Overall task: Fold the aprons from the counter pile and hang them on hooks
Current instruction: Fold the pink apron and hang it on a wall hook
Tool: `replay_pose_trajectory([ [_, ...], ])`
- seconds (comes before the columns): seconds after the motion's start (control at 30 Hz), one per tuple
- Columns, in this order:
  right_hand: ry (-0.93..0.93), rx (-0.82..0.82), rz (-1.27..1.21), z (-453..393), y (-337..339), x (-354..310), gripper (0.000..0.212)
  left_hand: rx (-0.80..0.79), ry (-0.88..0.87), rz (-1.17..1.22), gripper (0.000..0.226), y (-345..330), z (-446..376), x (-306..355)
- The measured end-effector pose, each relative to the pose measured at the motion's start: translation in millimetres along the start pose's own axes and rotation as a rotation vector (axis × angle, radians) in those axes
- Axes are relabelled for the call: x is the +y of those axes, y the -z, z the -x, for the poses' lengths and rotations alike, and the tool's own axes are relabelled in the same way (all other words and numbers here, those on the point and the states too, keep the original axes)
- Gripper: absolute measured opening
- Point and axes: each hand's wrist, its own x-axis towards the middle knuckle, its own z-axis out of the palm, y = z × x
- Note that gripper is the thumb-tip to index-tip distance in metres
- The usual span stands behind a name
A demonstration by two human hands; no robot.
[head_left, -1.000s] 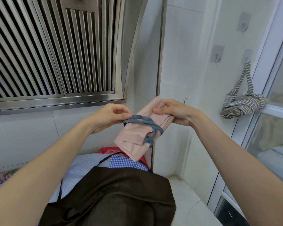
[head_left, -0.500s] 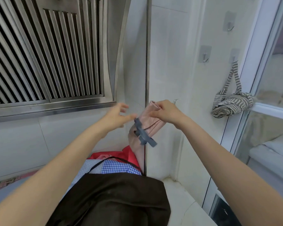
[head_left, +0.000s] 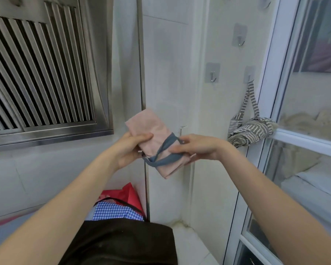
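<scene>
Gripping folded pink apron (head_left: 151,138) mid-air, left hand (head_left: 129,150) on edge, right hand (head_left: 197,148) pinching blue strap (head_left: 161,161)

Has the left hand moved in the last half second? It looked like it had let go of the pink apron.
Yes. The left hand has closed in rightward, toward the metal corner strip, and now grips the folded pink apron beside the blue strap.

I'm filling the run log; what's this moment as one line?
step: tying bundle | left hand: holds pink apron | right hand: pinches blue strap | striped apron: hung on hook | pile: brown apron on top
</scene>
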Motion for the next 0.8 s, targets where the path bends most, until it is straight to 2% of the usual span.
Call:
replay_pose_trajectory([
  [0.03, 0.010, 0.005, -0.013, -2, 1, 1, 0.014, 0.021, -0.013, 0.000, 0.031, -5, -4, 1],
  [0.13, 0.049, 0.181, 0.042, -5, 14, 1, 0.014, 0.027, -0.047, -0.073, 0.028, -18, -13, 2],
  [0.2, 0.039, 0.196, 0.102, -3, 29, 0, 0.006, 0.001, -0.060, -0.147, 0.031, -26, -18, 3],
  [0.3, -0.004, 0.302, 0.079, 4, 53, -1, 0.011, -0.021, -0.115, -0.328, 0.031, -38, -24, 3],
  [0.37, -0.015, 0.377, -0.215, 7, 71, -5, 0.012, -0.060, -0.218, -0.572, 0.028, -52, -27, 1],
  [0.43, 0.049, 0.348, -0.647, 9, 83, -14, 0.015, -0.128, -0.310, -0.663, 0.032, -70, -33, -4],
  [0.5, 0.133, 0.386, -0.842, 9, 95, -23, 0.019, -0.177, -0.331, -0.499, 0.027, -92, -39, -7],
  [0.6, 0.209, 0.526, -1.021, 7, 114, -31, 0.024, -0.111, -0.235, -0.059, 0.017, -116, -53, -8],
  [0.63, 0.242, 0.569, -1.075, 7, 121, -32, 0.024, -0.097, -0.219, 0.021, 0.018, -119, -59, -8],
  [0.7, 0.304, 0.654, -1.052, 6, 135, -33, 0.023, -0.104, -0.202, 0.039, 0.024, -126, -69, -10],
  [0.8, 0.372, 0.726, -0.864, 5, 146, -42, 0.022, -0.113, -0.204, 0.019, 0.028, -141, -77, -17],
])
